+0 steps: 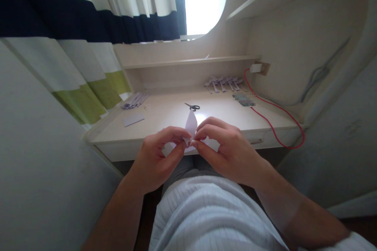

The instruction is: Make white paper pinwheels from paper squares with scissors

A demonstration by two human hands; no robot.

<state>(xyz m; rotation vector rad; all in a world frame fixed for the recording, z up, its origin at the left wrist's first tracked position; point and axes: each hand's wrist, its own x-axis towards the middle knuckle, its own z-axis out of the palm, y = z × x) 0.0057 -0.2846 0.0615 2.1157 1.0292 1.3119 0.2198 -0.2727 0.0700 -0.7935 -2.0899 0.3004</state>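
Both of my hands hold a small folded piece of pale lilac paper (191, 124) just above the front edge of the desk (165, 115). My left hand (157, 157) pinches its lower left part between thumb and fingers. My right hand (225, 149) pinches the lower right part, fingertips meeting the left hand's. A pointed flap of the paper sticks up between the two hands.
Small scissors (192, 106) lie mid-desk behind the paper. A flat lilac sheet (133, 119) and a pile of paper strips (136, 100) sit at the left. Several folded paper pieces (225, 83) lie at the back right, beside a red cable (271, 119). Striped curtains (88, 47) hang on the left.
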